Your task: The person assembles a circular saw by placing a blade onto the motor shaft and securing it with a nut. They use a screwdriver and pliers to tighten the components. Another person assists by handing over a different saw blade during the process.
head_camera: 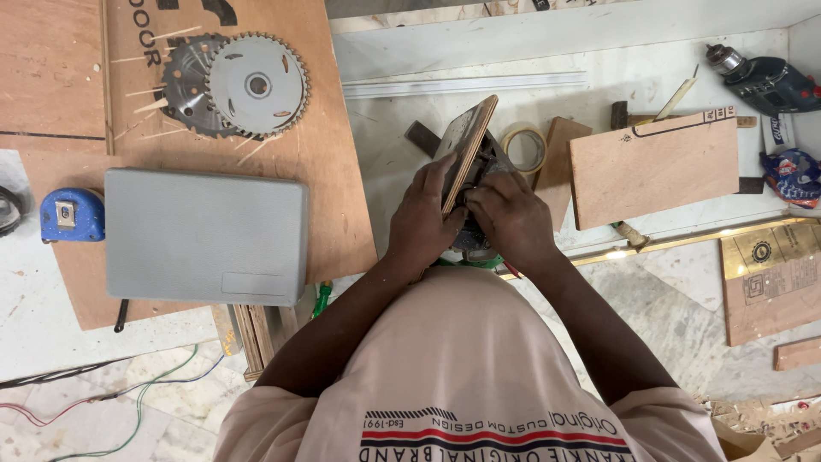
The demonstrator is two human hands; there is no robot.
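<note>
My left hand (423,218) grips a small plywood piece (466,141) that stands on edge, tilted away from me. My right hand (511,214) is closed on a dark metal tool (489,161) pressed against the piece's right face; most of the tool is hidden by my fingers. Both hands meet above the white work surface (599,81), just in front of my chest. A roll of tape (526,147) lies right behind the hands.
A flat plywood board (654,167) lies to the right, a power drill (765,81) at the far right. Left are a grey case (205,235), two circular saw blades (235,84) on a brown board, and a blue tape measure (73,214). Wires (128,406) trail on the floor.
</note>
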